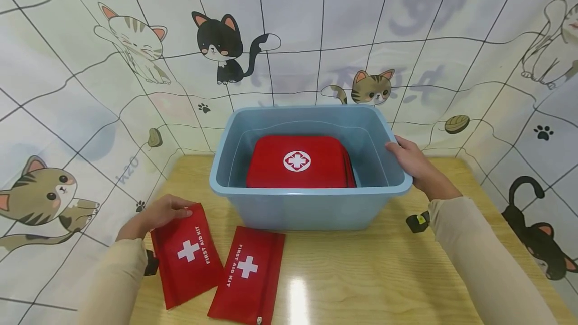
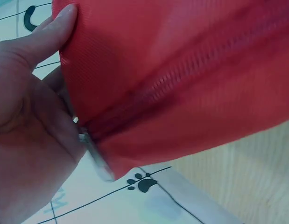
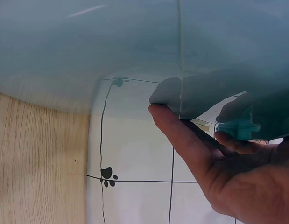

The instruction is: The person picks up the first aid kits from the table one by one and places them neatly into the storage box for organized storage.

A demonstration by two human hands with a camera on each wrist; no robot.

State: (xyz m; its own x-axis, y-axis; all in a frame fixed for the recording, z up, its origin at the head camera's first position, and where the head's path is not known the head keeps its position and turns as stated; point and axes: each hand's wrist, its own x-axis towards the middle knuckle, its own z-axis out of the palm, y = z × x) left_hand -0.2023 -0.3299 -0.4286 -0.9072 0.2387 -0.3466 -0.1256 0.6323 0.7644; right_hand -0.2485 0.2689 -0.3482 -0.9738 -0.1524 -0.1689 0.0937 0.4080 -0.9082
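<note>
My left hand (image 1: 169, 213) pinches the top edge of a flat red first aid pouch (image 1: 188, 270), thumb on its front. In the left wrist view the pouch's zipper (image 2: 181, 70) runs up from a metal pull (image 2: 95, 158) beside my palm. A second red first aid pouch (image 1: 259, 260) lies on the table to the right, partly beside the first. My right hand (image 1: 413, 162) grips the right rim of a light blue plastic bin (image 1: 311, 209), thumb over the edge and fingers outside, under the rim. Inside the bin sits a larger red first aid case (image 1: 271, 164) with a white emblem.
The bin stands at the back of a light wooden table (image 1: 361, 275). Cat-patterned sheeting (image 1: 298, 29) walls in the back and both sides. Dark wrist devices show near both sleeves (image 1: 469, 245).
</note>
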